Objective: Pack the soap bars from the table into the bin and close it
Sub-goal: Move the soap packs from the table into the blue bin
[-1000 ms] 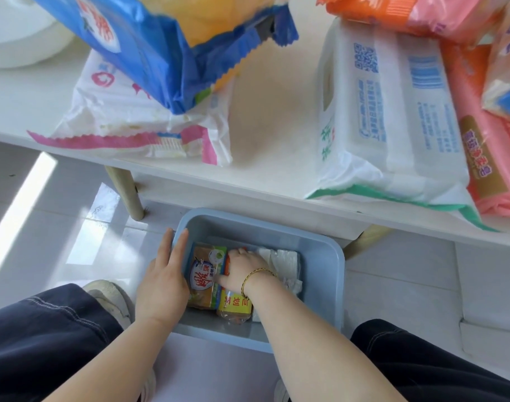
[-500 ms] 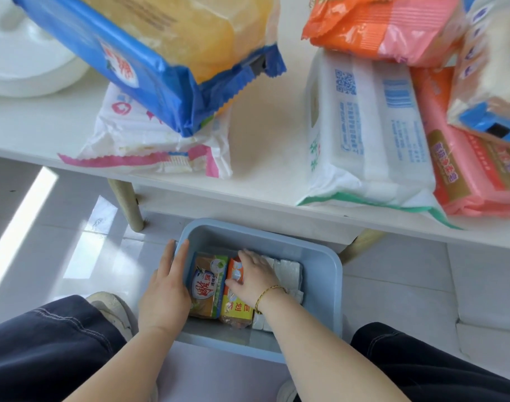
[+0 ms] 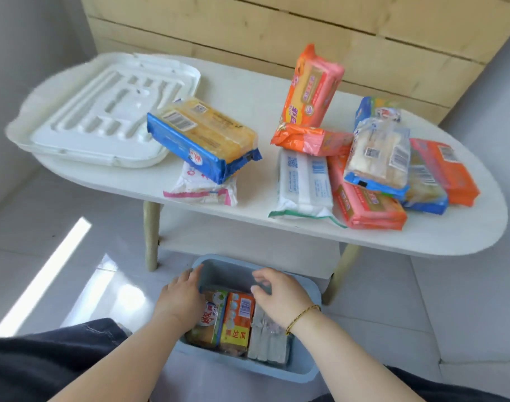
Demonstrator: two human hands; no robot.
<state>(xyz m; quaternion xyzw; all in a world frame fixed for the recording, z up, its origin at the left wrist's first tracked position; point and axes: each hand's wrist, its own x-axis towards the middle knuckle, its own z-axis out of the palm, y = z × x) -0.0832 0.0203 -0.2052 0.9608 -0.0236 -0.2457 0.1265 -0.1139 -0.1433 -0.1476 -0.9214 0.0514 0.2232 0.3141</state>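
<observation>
A light blue bin (image 3: 303, 369) stands on the floor below the table. Three soap packs lie side by side in it: a brown-green one (image 3: 211, 323), an orange-yellow one (image 3: 238, 323) and a white one (image 3: 267, 340). My left hand (image 3: 181, 297) rests on the bin's left rim, fingers spread. My right hand (image 3: 280, 294) hovers over the bin with loosely curled fingers, holding nothing. On the white table (image 3: 248, 216) lie several more packs, among them a blue-yellow one (image 3: 204, 137), a white one (image 3: 303, 181) and an orange-pink one (image 3: 311, 88).
The bin's white lid (image 3: 103, 111) lies upside down on the table's left end. A pile of packs (image 3: 393, 169) covers the right half. Two wooden table legs (image 3: 151, 236) flank the bin. My dark trouser knees frame the lower edge.
The view has tilted up, showing the whole table. My right hand has lifted off the orange-yellow pack and now hovers above the bin. My left hand stays at the left rim.
</observation>
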